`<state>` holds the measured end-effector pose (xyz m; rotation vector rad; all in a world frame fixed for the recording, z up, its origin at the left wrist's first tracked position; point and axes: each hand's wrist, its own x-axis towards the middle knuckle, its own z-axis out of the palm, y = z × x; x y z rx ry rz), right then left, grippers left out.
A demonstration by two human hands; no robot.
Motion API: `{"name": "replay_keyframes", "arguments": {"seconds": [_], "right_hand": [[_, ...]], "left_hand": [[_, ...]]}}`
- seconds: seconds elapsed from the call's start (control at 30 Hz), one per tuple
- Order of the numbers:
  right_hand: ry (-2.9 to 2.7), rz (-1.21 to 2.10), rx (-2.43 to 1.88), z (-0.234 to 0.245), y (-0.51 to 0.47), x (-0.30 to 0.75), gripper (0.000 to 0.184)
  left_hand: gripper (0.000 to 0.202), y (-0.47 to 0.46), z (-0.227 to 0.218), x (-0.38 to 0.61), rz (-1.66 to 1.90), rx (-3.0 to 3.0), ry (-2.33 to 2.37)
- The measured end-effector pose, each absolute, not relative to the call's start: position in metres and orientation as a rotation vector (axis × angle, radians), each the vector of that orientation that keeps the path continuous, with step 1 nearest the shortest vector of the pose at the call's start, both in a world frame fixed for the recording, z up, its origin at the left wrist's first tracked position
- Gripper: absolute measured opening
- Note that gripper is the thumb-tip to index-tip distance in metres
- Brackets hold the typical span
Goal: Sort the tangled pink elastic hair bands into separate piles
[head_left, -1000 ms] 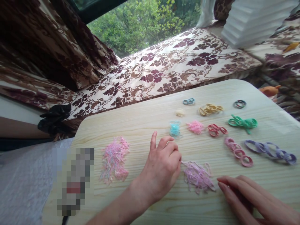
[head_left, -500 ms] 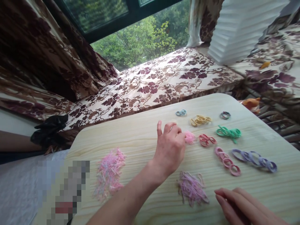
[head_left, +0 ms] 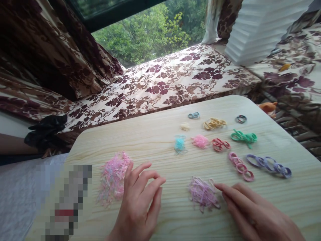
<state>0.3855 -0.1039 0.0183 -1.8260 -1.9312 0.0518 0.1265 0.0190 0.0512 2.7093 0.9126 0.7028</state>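
The left hand lies palm down on the pale wood-grain tabletop with its fingers spread and nothing in its grasp. Its forefinger tip sits just beside, perhaps touching, the loose heap of thin pink and pale blue elastic bands to its left.

The right hand also rests flat and holds nothing, with its fingers stretched out and close together. Their tips reach the right edge of the tangled heap of thin lilac-pink elastic bands, which lies between the two hands near the table's front edge.

Farther back, small sorted groups lie apart from each other:
- a light blue clump of tiny bands
- a bright pink clump of tiny bands
- a cream clump of tiny bands
- a pair of blue fabric rings
- a cluster of yellow fabric rings
- a single dark multicoloured ring
- a few red fabric rings
- a bunch of green fabric bands

Nearer the right hand run a row of pink fabric rings and a row of lilac fabric rings.

A pixelated object lies at the table's left corner. Beyond the table stretches a cream cushion with dark red flowers.
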Motion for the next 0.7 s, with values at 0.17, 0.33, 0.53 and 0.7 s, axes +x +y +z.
{"name": "replay_keyframes", "arguments": {"seconds": [0.17, 0.33, 0.53, 0.7], "right_hand": [[-1.986, 0.015, -1.891, 0.021, -0.106, 0.386, 0.027], [-1.978, -0.115, -1.956, 0.019, -0.116, 0.395, 0.027], [-1.891, 0.021, -2.012, 0.023, -0.107, 0.387, 0.021], [-1.891, -0.026, -2.059, 0.023, -0.101, 0.380, 0.027]], "left_hand": [[0.036, 0.015, 0.039, 0.101, 0.659, 2.726, 0.969], [0.034, 0.015, 0.040, 0.101, 0.681, 2.736, 0.959], [0.031, 0.014, 0.046, 0.111, 0.733, 2.702, 0.966], [0.029, 0.014, 0.046, 0.111, 0.749, 2.696, 0.977]]}}
